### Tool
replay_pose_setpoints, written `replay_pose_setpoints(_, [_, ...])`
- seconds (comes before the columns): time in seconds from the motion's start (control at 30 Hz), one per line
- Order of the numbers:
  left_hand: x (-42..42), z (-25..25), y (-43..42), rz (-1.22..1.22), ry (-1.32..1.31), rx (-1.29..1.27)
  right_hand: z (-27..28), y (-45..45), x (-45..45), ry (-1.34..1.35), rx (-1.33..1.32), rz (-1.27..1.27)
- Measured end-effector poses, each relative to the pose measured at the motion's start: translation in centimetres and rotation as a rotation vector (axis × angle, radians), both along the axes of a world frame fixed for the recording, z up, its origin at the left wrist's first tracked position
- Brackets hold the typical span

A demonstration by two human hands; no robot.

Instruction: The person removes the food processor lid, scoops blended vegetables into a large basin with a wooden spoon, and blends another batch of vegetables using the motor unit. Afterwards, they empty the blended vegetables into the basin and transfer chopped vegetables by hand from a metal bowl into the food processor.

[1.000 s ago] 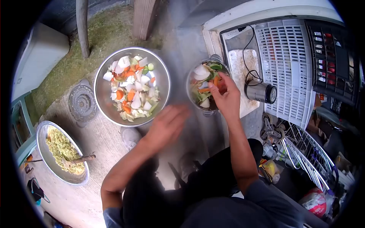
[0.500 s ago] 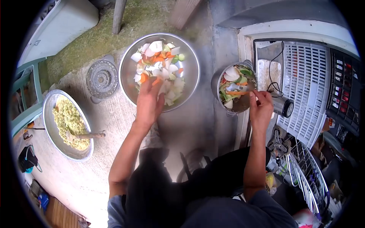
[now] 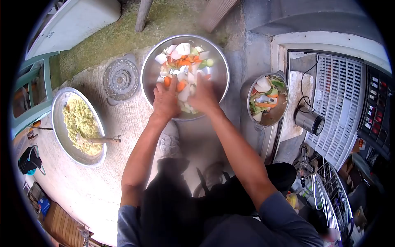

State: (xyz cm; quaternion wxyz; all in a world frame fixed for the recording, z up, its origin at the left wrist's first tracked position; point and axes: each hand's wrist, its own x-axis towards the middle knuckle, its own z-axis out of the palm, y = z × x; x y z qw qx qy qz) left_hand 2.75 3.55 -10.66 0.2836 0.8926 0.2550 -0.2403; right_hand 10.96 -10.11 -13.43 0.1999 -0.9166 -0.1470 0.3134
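A large steel bowl [image 3: 222,82] holds chopped vegetables [image 3: 185,61], white chunks, orange carrot pieces and some green. My left hand [image 3: 166,96] reaches into its near side, fingers spread at the carrot pieces. Beside it, my right hand [image 3: 201,94] is in the same bowl among white pieces; it is blurred and its fingertips are hard to make out. To the right stands a smaller metal pot [image 3: 281,112] with white, orange and green pieces and a blade-like fitting at its centre.
An oval basin [image 3: 58,119] with yellow-green mash and a wooden-handled tool [image 3: 103,140] lies at left. A round grey disc [image 3: 121,79] sits near the bowl. At right are a silver motor unit [image 3: 308,120], a white crate [image 3: 335,94] and a wire basket [image 3: 329,193].
My right hand has moved left from the pot into the large bowl, beside my left hand. The view has shifted, so the bowls appear farther right than a second ago.
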Motion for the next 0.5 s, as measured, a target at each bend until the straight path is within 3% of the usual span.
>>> replay_pose_setpoints(0.07, [-0.1,-2.5,0.1,0.026,-0.043,-0.021,-1.0,0.9,-0.5,-0.130,-0.043,-0.065])
replay_pose_setpoints(0.3, [0.4,-4.3,-0.4,0.354,-0.228,-0.347,-2.5,2.5,-1.5,-0.058,0.411,-0.378])
replay_pose_setpoints(0.43, [1.0,-3.8,-0.3,0.889,-0.333,-1.135,-2.6,3.7,-1.6,0.029,0.638,-0.505])
replay_pose_setpoints(0.5, [1.6,-3.0,-0.7,1.022,-0.419,-1.164,-2.7,4.4,-1.7,0.116,0.724,-0.649])
